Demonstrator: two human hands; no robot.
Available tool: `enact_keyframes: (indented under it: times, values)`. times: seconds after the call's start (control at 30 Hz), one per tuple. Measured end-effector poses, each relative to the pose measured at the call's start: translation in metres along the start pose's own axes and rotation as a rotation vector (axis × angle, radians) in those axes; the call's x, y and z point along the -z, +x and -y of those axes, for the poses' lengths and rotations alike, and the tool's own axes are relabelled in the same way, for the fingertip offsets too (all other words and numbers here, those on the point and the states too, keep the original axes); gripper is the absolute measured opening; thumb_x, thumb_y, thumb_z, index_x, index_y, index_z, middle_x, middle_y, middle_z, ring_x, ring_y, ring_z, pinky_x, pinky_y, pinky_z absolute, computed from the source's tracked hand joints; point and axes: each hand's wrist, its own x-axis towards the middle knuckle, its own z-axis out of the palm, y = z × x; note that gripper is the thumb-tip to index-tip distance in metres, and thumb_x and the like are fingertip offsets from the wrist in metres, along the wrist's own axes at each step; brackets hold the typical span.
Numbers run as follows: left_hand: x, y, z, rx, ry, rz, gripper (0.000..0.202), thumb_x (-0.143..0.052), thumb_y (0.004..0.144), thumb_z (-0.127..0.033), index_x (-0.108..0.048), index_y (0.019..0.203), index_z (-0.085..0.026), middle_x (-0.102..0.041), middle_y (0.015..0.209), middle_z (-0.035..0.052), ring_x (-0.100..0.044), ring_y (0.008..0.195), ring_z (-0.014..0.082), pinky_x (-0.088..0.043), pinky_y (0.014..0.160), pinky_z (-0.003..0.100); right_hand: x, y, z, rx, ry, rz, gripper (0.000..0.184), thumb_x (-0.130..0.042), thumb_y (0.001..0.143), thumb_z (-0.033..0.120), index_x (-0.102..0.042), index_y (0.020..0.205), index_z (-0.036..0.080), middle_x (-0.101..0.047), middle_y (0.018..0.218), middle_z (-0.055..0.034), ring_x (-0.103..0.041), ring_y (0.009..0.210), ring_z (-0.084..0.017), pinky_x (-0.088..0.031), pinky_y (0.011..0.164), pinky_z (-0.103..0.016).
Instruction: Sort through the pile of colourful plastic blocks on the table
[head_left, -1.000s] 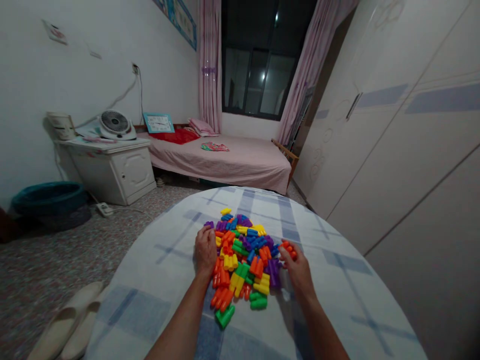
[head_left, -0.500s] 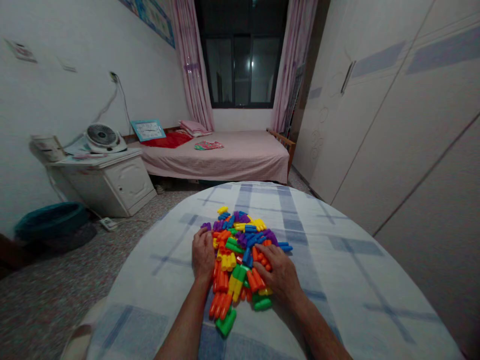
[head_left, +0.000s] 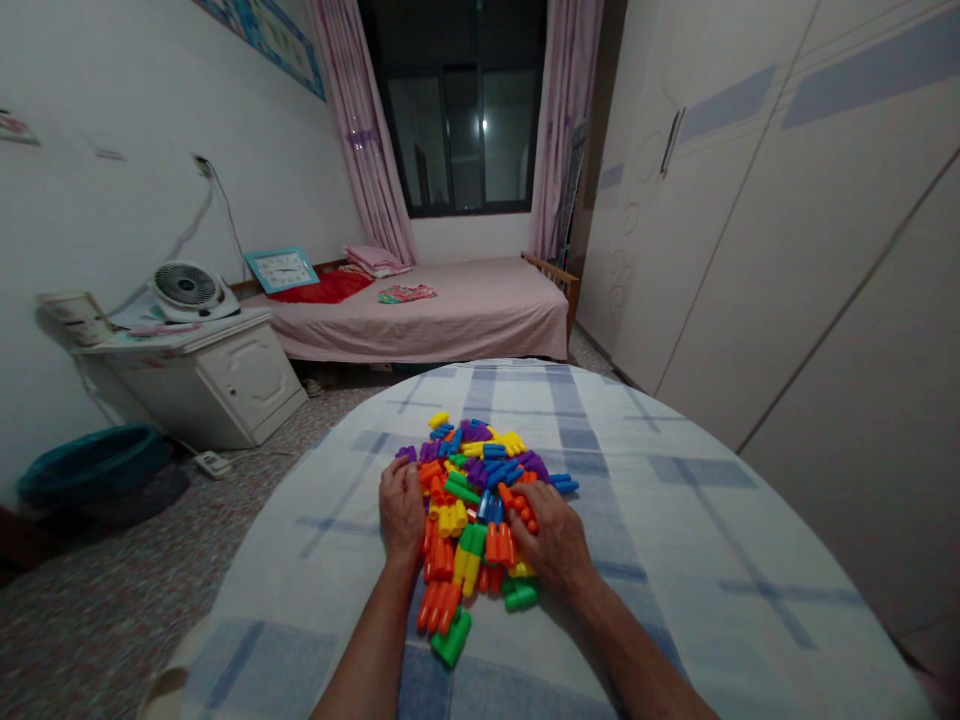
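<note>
A home bedroom: pink-sheeted bed point(head_left: 450, 315), wardrobe point(head_left: 787, 200), curtained window point(head_left: 465, 140)

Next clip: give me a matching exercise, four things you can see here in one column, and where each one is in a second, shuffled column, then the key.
Things:
1. left hand
2. right hand
3. fan
4. green block

Places:
A. on the white cabinet by the left wall
B. nearest end of the block pile, close to the person
C. resting on the pile's left edge
D. lying over the pile's right side, on orange blocks

Pairs: 1-C, 2-D, 3-A, 4-B
</note>
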Motion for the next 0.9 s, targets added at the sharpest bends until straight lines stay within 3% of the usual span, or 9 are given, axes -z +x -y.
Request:
enact_keyframes:
  times: [0.2,0.6,0.9]
  values:
    - [0.0003,0.0002,0.0007,-0.001,0.007,0.0,0.04,-0.037,0.086,-0.039,-0.067,0.095,-0.016,-0.055,0.119,0.0079,-0.05,0.117,0.0177,-0.034,0.115,0.035,0.0005,0.0011,-0.0011,0.015,0.017,-0.066,0.02,-0.049,0.085,0.027,-0.062,0.099,0.02,-0.062,0.094,-0.0027,-0.055,0.089,-0.011,-0.042,0.081,-0.021]
    - [0.001,-0.0002,-0.0009,-0.02,0.012,-0.006,0.037,-0.038,0.087,-0.038,-0.067,0.094,-0.016,-0.057,0.118,0.0077,-0.051,0.117,0.0167,-0.035,0.115,0.034,0.0012,0.0021,-0.0028,0.014,-0.058,0.028,0.022,-0.057,0.083,0.033,-0.064,0.102,0.024,-0.062,0.101,-0.002,-0.053,0.096,-0.015,-0.04,0.087,-0.027]
    - [0.0005,-0.0001,-0.0034,0.002,0.018,-0.009,0.034,-0.04,0.086,-0.036,-0.067,0.093,-0.016,-0.056,0.116,0.0071,-0.052,0.115,0.0166,-0.036,0.114,0.033,0.0019,0.0025,-0.0035,-0.027,0.064,-0.055,0.02,-0.05,0.085,0.025,-0.065,0.096,0.02,-0.063,0.095,-0.0025,-0.055,0.091,-0.012,-0.041,0.084,-0.023]
